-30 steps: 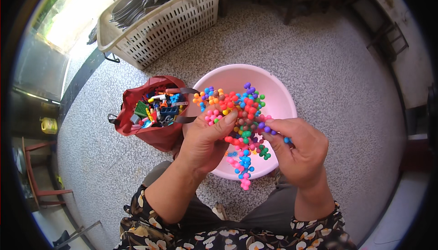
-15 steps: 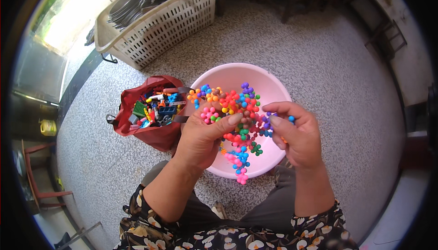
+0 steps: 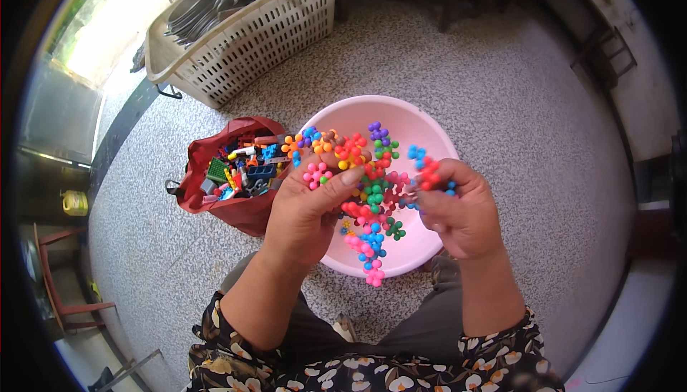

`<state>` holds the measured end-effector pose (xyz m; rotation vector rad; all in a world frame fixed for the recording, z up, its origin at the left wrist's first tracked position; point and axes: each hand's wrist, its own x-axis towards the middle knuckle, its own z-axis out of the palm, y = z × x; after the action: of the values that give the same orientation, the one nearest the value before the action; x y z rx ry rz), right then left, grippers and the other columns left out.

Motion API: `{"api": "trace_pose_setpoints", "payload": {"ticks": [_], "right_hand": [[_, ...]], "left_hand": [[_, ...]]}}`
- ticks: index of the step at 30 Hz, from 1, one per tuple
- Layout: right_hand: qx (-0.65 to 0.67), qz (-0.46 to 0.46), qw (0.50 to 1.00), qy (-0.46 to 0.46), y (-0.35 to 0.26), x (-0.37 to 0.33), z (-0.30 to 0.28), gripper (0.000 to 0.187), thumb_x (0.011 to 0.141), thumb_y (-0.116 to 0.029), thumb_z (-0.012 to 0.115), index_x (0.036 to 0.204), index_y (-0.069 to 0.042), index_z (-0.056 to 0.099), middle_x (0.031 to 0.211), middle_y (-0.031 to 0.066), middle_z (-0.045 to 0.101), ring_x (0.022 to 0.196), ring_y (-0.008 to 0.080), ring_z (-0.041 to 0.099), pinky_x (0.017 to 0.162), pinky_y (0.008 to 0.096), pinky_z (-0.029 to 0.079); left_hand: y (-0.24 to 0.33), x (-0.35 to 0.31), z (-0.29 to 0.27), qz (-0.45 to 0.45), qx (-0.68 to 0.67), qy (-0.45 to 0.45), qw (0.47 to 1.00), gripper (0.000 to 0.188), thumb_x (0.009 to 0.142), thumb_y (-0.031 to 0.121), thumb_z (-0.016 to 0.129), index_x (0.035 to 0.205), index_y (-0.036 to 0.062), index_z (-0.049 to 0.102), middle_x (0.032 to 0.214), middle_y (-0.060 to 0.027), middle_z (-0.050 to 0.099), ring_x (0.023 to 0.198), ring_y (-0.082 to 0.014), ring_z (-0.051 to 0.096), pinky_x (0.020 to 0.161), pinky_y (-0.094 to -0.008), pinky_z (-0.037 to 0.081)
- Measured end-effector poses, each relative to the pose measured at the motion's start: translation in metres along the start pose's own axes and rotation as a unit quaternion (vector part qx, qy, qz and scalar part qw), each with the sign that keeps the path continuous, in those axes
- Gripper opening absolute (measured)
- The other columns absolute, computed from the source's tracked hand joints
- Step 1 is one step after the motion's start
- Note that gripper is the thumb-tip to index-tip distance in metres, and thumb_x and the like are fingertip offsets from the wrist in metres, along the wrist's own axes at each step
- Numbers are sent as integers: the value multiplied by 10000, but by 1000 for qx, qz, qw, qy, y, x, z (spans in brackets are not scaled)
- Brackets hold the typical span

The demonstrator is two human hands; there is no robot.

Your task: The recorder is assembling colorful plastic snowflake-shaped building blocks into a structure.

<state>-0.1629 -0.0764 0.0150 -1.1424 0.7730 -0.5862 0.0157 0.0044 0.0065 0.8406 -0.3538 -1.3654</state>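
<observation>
Barely anything changed, the left hand and right hand still pinch the colourful bead-block cluster over the pink basin; the red bag holds mixed toy bricks.

A speckled grey terrazzo floor carries everything. A pink plastic basin sits on it in front of the person's knees. Just beside the basin's left edge lies an open red cloth bag filled with mixed coloured building bricks. Farther back, a cream slatted plastic basket stands on the floor, holding metal dishes.
</observation>
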Motion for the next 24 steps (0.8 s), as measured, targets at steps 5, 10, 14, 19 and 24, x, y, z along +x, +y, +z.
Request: {"api": "trace_pose_setpoints", "payload": {"ticks": [5, 10, 14, 19, 24], "right_hand": [[359, -3, 931, -62, -4, 1, -19, 163, 814, -4, 600, 960, -75, 592, 940, 86, 604, 642, 87, 512, 451, 178, 361], [324, -21, 945, -39, -5, 0, -22, 157, 809, -17, 624, 954, -66, 588, 941, 94, 601, 738, 128, 548, 472, 187, 390], [254, -42, 964, -66, -5, -1, -14, 158, 801, -53, 655, 943, -61, 586, 939, 109, 603, 734, 122, 540, 476, 186, 392], [228, -51, 969, -82, -10, -3, -16, 173, 795, -93, 676, 929, -42, 581, 939, 118, 612, 737, 98, 536, 539, 172, 411], [144, -74, 987, -19, -7, -5, -19, 174, 785, -76, 684, 915, -32, 578, 934, 104, 614, 780, 107, 563, 598, 179, 433]], "left_hand": [[10, -3, 6, -82, -60, -13, 995, 474, 816, 220, 573, 1216, 2, 442, 1126, -160, 560, 1010, -278, 580, 896, -436, 464], [10, -10, 5, -112, -207, -93, 967, 538, 815, 159, 580, 1256, -51, 353, 1152, -227, 524, 1065, -310, 552, 953, -463, 428], [9, -10, 4, -88, -188, -74, 975, 532, 789, 174, 578, 1224, -64, 387, 1128, -223, 530, 1052, -311, 556, 941, -462, 436], [7, -11, -1, -107, -192, -87, 972, 508, 773, 179, 579, 1182, -75, 417, 1106, -211, 528, 1013, -296, 565, 907, -430, 454], [-2, -11, -8, -105, -178, -138, 969, 522, 760, 212, 572, 1156, -92, 421, 1112, -218, 515, 991, -287, 560, 867, -398, 462]]}}
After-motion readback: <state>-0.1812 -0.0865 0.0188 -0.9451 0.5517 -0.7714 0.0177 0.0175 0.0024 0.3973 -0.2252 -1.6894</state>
